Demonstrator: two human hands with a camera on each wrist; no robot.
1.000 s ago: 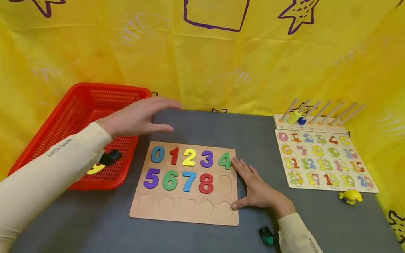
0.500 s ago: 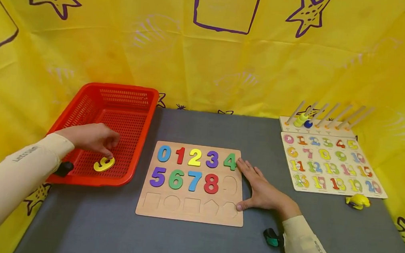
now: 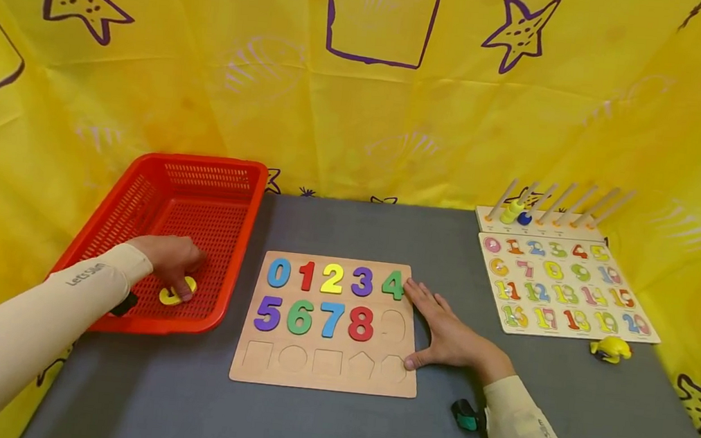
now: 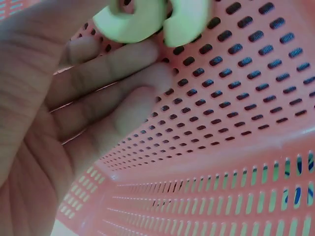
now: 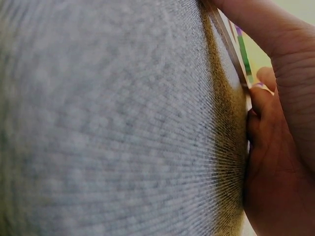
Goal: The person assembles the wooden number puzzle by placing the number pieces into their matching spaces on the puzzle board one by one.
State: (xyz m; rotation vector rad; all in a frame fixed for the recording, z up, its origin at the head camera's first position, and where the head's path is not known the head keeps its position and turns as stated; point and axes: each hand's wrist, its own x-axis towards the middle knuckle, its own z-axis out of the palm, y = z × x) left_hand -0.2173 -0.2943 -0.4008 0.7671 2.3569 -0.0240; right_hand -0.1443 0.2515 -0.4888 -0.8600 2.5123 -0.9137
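My left hand (image 3: 175, 256) reaches down inside the red plastic basket (image 3: 236, 265). Its thumb touches a yellow number 9 piece (image 3: 168, 296) on the basket floor, and part of the piece is hidden by the hand. In the left wrist view the visible fingers stretch loosely beside the 9 (image 4: 189, 22); its top is cut off. A wooden number board (image 3: 305, 376) bears coloured numbers 0 to 8, with an unfilled 9-shaped recess (image 3: 394, 326). My right hand (image 3: 449, 339) lies along the board's right edge, fingers extended, fingertips and thumb touching it.
At the right lies a second number board (image 3: 545, 287) with pictured numbers. Behind it stands a peg rack (image 3: 540, 225) with yellow and blue beads. A small yellow toy (image 3: 611, 349) sits in front. Yellow patterned cloth (image 3: 358, 129) hangs behind the grey tabletop (image 3: 332, 429).
My left hand has gone from above the basket's right rim down into it and onto the yellow 9. The right hand keeps its place at the board. The head view has shifted slightly.
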